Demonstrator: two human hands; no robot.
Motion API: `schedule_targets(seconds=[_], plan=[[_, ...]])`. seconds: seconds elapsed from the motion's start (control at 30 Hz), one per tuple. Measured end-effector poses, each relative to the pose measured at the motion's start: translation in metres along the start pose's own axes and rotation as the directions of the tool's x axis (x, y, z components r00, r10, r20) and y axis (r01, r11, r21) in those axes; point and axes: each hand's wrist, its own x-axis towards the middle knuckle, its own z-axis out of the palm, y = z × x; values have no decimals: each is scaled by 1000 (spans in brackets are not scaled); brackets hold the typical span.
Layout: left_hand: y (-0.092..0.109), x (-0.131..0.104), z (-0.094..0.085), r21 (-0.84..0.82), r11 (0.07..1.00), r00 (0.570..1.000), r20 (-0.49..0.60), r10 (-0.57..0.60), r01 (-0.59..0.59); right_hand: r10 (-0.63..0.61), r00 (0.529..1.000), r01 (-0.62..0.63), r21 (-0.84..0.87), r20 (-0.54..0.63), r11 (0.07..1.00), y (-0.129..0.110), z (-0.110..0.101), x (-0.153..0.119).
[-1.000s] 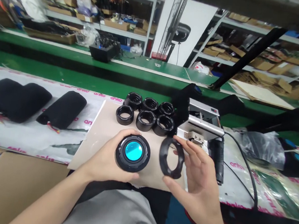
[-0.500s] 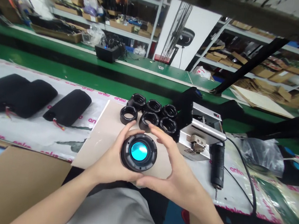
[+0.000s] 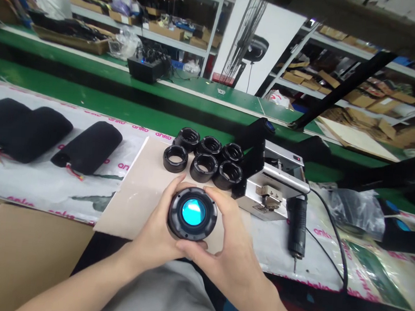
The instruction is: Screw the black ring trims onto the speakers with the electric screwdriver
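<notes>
A round black lens housing (image 3: 178,226) with a shiny cyan lens faces up between my hands, above the front of a beige board (image 3: 132,192). My left hand (image 3: 158,228) grips its left side, and my right hand (image 3: 226,229) closes round its right side, thumb at the lower edge. Parts of the fingers are hidden behind the housing. Just beyond, several black rings (image 3: 175,158) stand in two rows on the board.
Right of the rings stands a silver device (image 3: 280,180), with a black electric screwdriver (image 3: 297,229) and its cable beside it. Several black padded pouches (image 3: 89,148) lie at left. A cardboard sheet (image 3: 27,251) is at front left. Shelves with boxes stand behind.
My right hand has moved left and closed onto the lens housing; before, it was spread beside it. The view has shifted slightly.
</notes>
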Motion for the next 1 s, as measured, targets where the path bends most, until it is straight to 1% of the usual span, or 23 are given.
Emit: schedule_targets(seconds=[0.13, 0.2, 0.3, 0.4, 0.47, 0.53, 0.6, 0.67, 0.8, 0.87, 0.93, 1.0], plan=[[-1, -1, 1, 39, 999, 999, -20, -28, 28, 50, 997, -55, 97, 53, 994, 2, -1, -4], [-2, -1, 0, 33, 999, 1000, -7, -1, 2, 60, 996, -69, 135, 67, 988, 5, -3, -3], [-3, -1, -2, 8, 998, 998, 22, 57, -57, 63, 997, -72, 189, 53, 979, 8, -3, -2], [-4, -2, -2, 26, 997, 997, 30, 69, -70, 89, 995, -98, 255, 47, 962, 8, 1, -2], [-3, -3, -1, 39, 996, 997, 29, 77, -78, 92, 995, -99, 234, 42, 967, 6, 5, -3], [-3, -3, 0, 54, 994, 995, 14, 96, -97, 57, 998, -58, 185, 9, 981, 5, 9, -4], [-3, -4, -1, 86, 990, 994, 2, 109, -108, 32, 999, -29, 190, -14, 981, 7, 14, -6], [-2, -3, -6, 119, 986, 993, 31, 111, -114, 55, 998, -48, 255, -18, 966, 12, 18, -9], [5, -1, -26, 205, 970, 978, 186, 90, -128, 116, 993, -94, 400, -31, 912, 24, 30, -16], [10, 0, -31, 258, 956, 972, 221, 85, -142, 146, 988, -111, 447, -43, 888, 25, 37, -20], [12, 0, -30, 284, 943, 975, 183, 124, -174, 137, 989, -93, 476, -59, 875, 25, 41, -22], [13, 0, -25, 330, 928, 984, 89, 154, -175, 30, 999, -6, 462, -45, 887, 29, 36, -25]])
